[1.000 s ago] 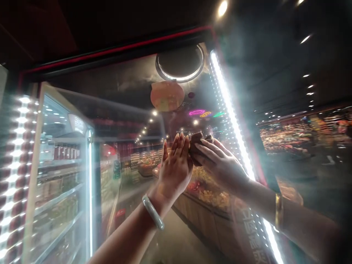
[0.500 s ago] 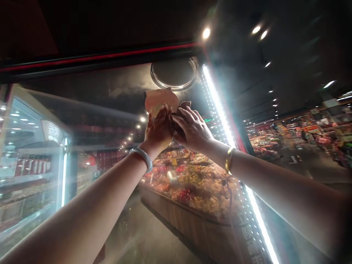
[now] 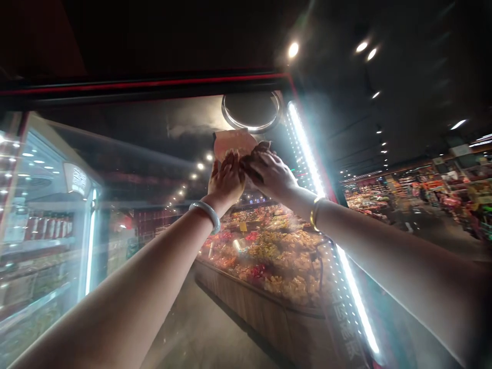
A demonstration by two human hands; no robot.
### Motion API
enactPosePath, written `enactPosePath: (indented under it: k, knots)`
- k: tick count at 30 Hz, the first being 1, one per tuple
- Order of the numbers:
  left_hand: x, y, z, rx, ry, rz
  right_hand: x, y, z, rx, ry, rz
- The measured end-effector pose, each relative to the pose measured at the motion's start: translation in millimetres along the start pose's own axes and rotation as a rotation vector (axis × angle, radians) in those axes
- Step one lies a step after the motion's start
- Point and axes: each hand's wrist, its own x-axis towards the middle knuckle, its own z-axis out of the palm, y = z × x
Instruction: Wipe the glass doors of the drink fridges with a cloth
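My left hand (image 3: 227,177), a pale bangle at its wrist, lies flat with fingers stretched upward against a glass pane (image 3: 130,133). Its fingertips overlap the lower edge of a pinkish sheet or sticker (image 3: 233,141) on the glass. Just to the right, my right hand (image 3: 273,174), with a gold bangle, presses a dark crumpled cloth (image 3: 264,145) to the pane. Most of that cloth is hidden under the palm and fingers. The two hands nearly touch, and the cloth covers the sheet's right edge.
A dark frame with a red line (image 3: 154,85) borders the pane's top. A bright light strip (image 3: 305,148) runs down its right side. Through or reflected in the glass appear a display of colourful goods (image 3: 277,251) and lit shelves (image 3: 42,243). Store shelves (image 3: 415,189) stand far right.
My right hand and the cloth have shifted left relative to the pinkish sheet, onto its right edge. My left hand stays flat beside it. The whole view has shifted slightly.
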Motion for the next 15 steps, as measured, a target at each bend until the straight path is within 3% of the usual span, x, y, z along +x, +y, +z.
enactPosePath:
  k: [3,5,8,10,12,15]
  knots:
    - [-10,-19,-3.8,0.035,-0.002,0.006,-26,11,-4,0.015,-0.080,-0.147]
    - [-13,-29,-7.1,0.053,-0.019,-0.006,-22,24,-2,0.016,-0.086,-0.065]
    - [-8,-38,-9.6,0.046,-0.086,-0.074,14,29,15,0.020,-0.015,0.141]
    - [-2,-40,-8.4,0.041,-0.113,-0.106,40,14,30,0.031,0.045,0.204]
    - [1,-41,-5.3,0.044,-0.105,-0.115,51,-9,40,0.045,0.066,0.139]
    - [-3,-43,-0.4,0.050,-0.081,-0.120,33,-31,41,0.059,0.028,-0.071]
